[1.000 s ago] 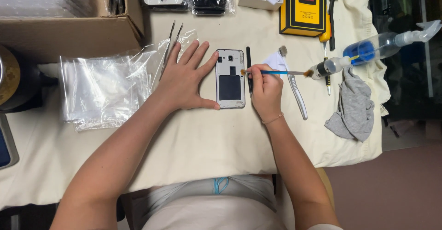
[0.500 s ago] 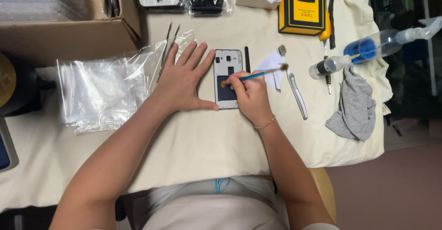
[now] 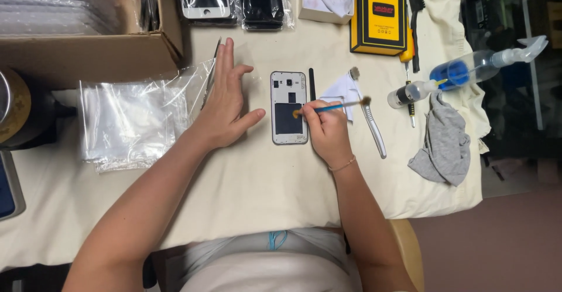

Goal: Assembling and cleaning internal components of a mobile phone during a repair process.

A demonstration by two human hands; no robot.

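Note:
A white phone [image 3: 288, 107] lies face down on the cream cloth with its back cover off and the dark battery bay showing. My right hand [image 3: 326, 133] holds a thin blue-handled brush [image 3: 331, 107], whose tip rests on the battery bay. My left hand [image 3: 225, 102] lies flat on the cloth just left of the phone, fingers spread, holding nothing and not touching the phone.
Clear plastic bags [image 3: 132, 116] lie left of my left hand. A cardboard box [image 3: 88, 52] stands at the back left. At right lie a grey toothbrush [image 3: 372, 125], a small dropper bottle [image 3: 410, 91], a blue spray bottle [image 3: 480, 64], a grey rag [image 3: 445, 143] and a yellow box [image 3: 379, 12].
My right hand brought the brush from the small bottle at right onto the phone's battery bay. My left hand slid left, off the phone.

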